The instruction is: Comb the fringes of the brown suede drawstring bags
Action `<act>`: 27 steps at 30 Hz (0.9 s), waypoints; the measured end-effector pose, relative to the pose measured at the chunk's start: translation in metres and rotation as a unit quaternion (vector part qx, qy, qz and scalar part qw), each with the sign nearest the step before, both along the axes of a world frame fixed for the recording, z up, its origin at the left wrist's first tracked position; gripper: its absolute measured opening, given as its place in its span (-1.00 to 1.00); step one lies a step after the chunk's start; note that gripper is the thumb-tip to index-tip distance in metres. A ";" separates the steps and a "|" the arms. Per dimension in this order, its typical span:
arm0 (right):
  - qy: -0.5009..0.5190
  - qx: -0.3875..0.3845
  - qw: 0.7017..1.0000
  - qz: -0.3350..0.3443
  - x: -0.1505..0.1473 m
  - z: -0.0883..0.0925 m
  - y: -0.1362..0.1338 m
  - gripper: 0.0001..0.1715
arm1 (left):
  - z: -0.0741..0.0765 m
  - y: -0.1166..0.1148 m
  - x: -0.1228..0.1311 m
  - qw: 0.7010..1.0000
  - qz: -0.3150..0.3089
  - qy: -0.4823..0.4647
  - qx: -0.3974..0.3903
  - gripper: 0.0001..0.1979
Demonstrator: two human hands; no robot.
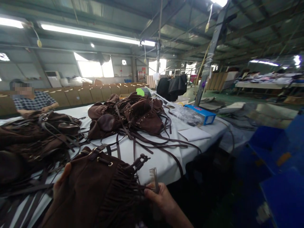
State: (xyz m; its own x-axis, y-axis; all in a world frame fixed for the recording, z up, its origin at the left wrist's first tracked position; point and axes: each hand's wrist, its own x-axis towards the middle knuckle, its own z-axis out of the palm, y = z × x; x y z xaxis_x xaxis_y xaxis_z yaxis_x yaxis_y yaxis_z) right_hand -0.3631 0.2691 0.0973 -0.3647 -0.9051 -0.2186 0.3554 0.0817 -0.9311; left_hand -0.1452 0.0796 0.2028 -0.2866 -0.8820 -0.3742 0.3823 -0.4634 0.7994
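A dark brown fringed bag [87, 183] with metal eyelets and a buckled strap is close in front of me, tilted. My left hand [62, 180] grips it by its left side, with most of the fingers hidden behind the fabric. At the bag's right side, my right hand [160, 194] is closed around a pale, see-through comb [154, 177] whose teeth point up and left. The fingertips of that hand are beside the ends of the fringe [121, 190]; whether they also pinch some strands I cannot tell.
Brown bags with long straps lie heaped on the white table [152, 158], one pile [142, 114] mid-table, another [35, 136] at left. A blue box [200, 114] and clear plastic bags [184, 114] lie at right. A person [33, 99] works across the table. Blue bins [268, 145] stand right.
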 end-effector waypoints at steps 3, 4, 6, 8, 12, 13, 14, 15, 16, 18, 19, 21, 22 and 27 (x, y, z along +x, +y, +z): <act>0.068 0.018 0.997 0.014 -0.013 -0.001 0.010 -0.39 | 0.008 -0.005 0.006 0.997 0.004 0.022 0.078 -0.55; 0.077 0.025 0.997 0.011 -0.017 -0.003 0.013 -0.38 | 0.010 -0.006 0.007 0.996 0.009 0.022 0.083 -0.53; 0.079 0.040 0.996 -0.022 -0.022 -0.010 0.017 -0.38 | 0.012 -0.006 0.007 0.996 0.009 0.016 0.084 -0.53; 0.066 0.065 0.992 -0.085 -0.023 -0.020 0.019 -0.34 | 0.010 -0.005 0.007 0.998 0.001 0.018 0.058 -0.57; -0.029 0.121 0.980 -0.156 -0.016 -0.034 0.019 -0.29 | -0.005 -0.005 0.005 0.999 0.023 0.035 0.000 -0.62; -0.044 0.119 0.981 -0.147 -0.014 -0.033 0.018 -0.33 | -0.009 -0.004 0.005 0.999 0.033 0.031 0.005 -0.62; -0.042 0.112 0.984 -0.132 -0.012 -0.031 0.015 -0.38 | -0.014 -0.002 0.004 0.999 0.036 0.028 0.014 -0.60; -0.015 0.100 0.988 -0.117 -0.011 -0.026 0.012 -0.43 | -0.017 0.001 0.002 0.999 0.032 0.024 0.021 -0.57; 0.037 0.089 0.990 -0.102 -0.011 -0.019 0.008 -0.48 | -0.020 0.005 0.000 0.999 0.025 0.017 0.021 -0.54; 0.177 0.073 0.977 -0.090 -0.012 0.002 -0.003 -0.56 | -0.020 0.016 -0.008 1.000 0.003 -0.002 -0.014 -0.43; 0.242 0.065 0.963 -0.095 -0.012 0.014 -0.010 -0.59 | -0.018 0.022 -0.013 0.999 -0.003 -0.016 -0.045 -0.38; 0.334 0.055 0.934 -0.113 -0.010 0.039 -0.023 -0.62 | -0.012 0.035 -0.024 0.993 -0.001 -0.053 -0.103 -0.33; 0.362 0.051 0.924 -0.115 -0.007 0.049 -0.029 -0.59 | -0.008 0.041 -0.030 0.990 0.004 -0.067 -0.125 -0.34; 0.507 -0.001 0.862 0.003 0.018 0.043 -0.042 -0.46 | 0.006 0.046 -0.053 0.979 0.058 -0.054 -0.190 -0.52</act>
State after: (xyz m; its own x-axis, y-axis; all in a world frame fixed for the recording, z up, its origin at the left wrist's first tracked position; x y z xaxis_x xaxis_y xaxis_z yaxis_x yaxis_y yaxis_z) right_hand -0.3451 0.2269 0.1400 -0.3636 -0.9074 0.2106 -0.6410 0.0796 -0.7634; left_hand -0.1981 0.1259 0.2085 -0.1532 -0.9876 -0.0352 0.3181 -0.0830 0.9444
